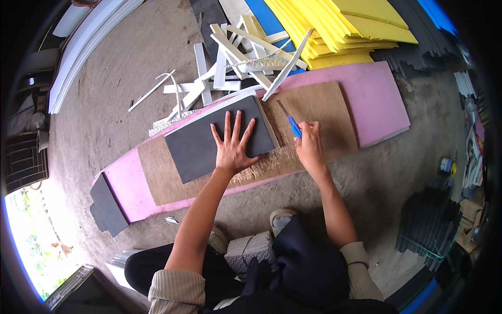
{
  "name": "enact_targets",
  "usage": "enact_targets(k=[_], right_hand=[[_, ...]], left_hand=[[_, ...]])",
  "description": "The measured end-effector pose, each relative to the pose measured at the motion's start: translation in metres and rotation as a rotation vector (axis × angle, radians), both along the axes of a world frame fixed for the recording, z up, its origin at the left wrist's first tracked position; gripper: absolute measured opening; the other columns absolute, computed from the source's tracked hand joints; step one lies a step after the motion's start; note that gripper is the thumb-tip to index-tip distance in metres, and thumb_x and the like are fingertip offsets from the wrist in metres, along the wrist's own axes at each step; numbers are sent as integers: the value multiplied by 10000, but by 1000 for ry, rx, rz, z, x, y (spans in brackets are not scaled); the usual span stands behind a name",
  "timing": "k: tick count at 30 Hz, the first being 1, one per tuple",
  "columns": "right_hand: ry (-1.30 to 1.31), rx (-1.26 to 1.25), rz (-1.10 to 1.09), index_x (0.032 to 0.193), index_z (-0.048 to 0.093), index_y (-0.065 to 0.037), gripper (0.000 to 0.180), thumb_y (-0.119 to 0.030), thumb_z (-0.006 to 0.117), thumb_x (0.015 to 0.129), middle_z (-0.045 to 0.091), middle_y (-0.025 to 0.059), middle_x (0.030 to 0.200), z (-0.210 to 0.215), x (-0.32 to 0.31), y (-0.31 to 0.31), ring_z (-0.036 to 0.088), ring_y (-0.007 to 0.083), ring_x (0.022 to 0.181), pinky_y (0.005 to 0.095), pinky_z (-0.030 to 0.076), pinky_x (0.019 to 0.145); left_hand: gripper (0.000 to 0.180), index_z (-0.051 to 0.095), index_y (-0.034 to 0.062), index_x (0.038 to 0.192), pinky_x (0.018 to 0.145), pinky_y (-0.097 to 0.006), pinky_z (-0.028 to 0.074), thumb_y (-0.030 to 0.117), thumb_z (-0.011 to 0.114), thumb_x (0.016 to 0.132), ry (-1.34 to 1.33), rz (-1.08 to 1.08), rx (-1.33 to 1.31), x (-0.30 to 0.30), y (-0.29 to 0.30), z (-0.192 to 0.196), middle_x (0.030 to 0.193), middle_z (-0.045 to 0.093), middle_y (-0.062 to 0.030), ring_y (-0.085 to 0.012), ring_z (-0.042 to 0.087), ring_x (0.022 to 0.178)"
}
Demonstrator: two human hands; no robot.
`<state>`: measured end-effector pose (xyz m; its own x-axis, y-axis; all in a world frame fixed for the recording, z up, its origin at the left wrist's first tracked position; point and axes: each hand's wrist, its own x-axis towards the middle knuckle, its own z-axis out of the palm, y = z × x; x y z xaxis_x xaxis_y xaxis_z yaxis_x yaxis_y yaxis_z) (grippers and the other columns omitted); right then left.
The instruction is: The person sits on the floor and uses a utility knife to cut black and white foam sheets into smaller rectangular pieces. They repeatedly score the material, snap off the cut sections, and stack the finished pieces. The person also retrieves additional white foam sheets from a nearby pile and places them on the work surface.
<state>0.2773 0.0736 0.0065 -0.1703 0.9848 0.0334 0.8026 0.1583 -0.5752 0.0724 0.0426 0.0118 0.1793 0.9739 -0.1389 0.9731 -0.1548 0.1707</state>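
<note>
Dark sheet (194, 148) lies flat, blue cutter (294, 126) rightward.

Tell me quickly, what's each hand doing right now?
Left hand: open, spread flat on a dark grey, rectangular, foam-like sheet.
Right hand: closed, holding a blue-handled, metal-bladed cutter.

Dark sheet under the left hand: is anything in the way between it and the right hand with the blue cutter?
Nothing visible: only bare board lies between the dark sheet and the right hand with its cutter. A white strip ends near the sheet's far right corner.
</note>
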Motion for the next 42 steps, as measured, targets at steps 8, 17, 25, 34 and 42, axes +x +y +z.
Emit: enact_targets(k=[8, 17, 25, 34, 42], right_hand=[[453, -573, -117, 1048, 341, -56, 277, -196, 461, 841, 566, 153, 706, 33, -9, 17, 570, 326, 643, 421, 416, 581], [312, -508, -309, 682, 536, 9, 436, -377, 415, 846, 557, 177, 613, 4, -35, 24, 557, 347, 617, 405, 420, 576], [161, -165, -79, 955, 407, 51, 267, -187, 391, 834, 563, 246, 694, -20, -53, 10, 558, 390, 681, 456, 448, 598], [-236, -321, 62, 1057, 345, 43, 305, -157, 398, 832, 586, 208, 691, 11, -83, 32, 595, 347, 664, 431, 480, 563], [-193, -204, 36, 944, 357, -35, 181, -201, 346, 873, 568, 218, 616, -3, -98, 41, 580, 379, 619, 476, 461, 521]], left_hand=[[1008, 181, 282, 1326, 961, -606, -2, 532, 675, 484, -77, 19, 24, -1, 3, 6, 1396, 88, -98, -305, 21, 1287], [1026, 203, 266, 1322, 978, -580, -23, 511, 688, 452, -101, 45, 23, -2, 1, 6, 1393, 93, -101, -296, 25, 1287], [1025, 203, 229, 1326, 981, -570, -28, 532, 672, 467, -124, 51, 39, -2, 2, 2, 1392, 101, -105, -299, 35, 1287], [1022, 207, 207, 1325, 984, -563, -26, 555, 659, 478, -131, 39, 54, -5, 2, 0, 1387, 121, -112, -255, 76, 1289], [1021, 212, 199, 1323, 984, -566, -21, 536, 671, 475, -154, 33, 56, -6, 2, 0, 1383, 131, -115, -250, 87, 1288]])
